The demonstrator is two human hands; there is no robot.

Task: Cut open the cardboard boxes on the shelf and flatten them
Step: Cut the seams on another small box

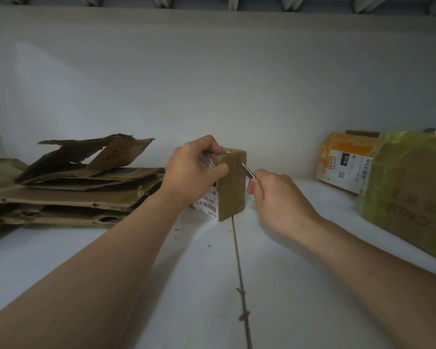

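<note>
Standing upright on the shelf (pixel 199 285), long axis vertical: box (pixel 233 195), gripped at top by left hand (pixel 194 172). Held in right hand (pixel 275 195) just beside: blade (pixel 246 170), tip touching box's upper face.

The small box (pixel 230 187) stands upright on the shelf (pixel 186 285), centre. It is plain brown cardboard, with a white barcode label on its left face. The left hand (pixel 191 170) grips its upper end. The blade (pixel 246 170), a thin metal strip held in the right hand (pixel 277 195), touches the brown face near the top edge.

The flattened cardboard stack (pixel 73 192) lies at the left of the shelf, with torn, bent sheets uppermost.

The orange-taped box (pixel 345 162), bearing printed labels, sits at the right against the back wall. The green-taped box (pixel 408 187) sits just beside it, nearer the front.
</note>
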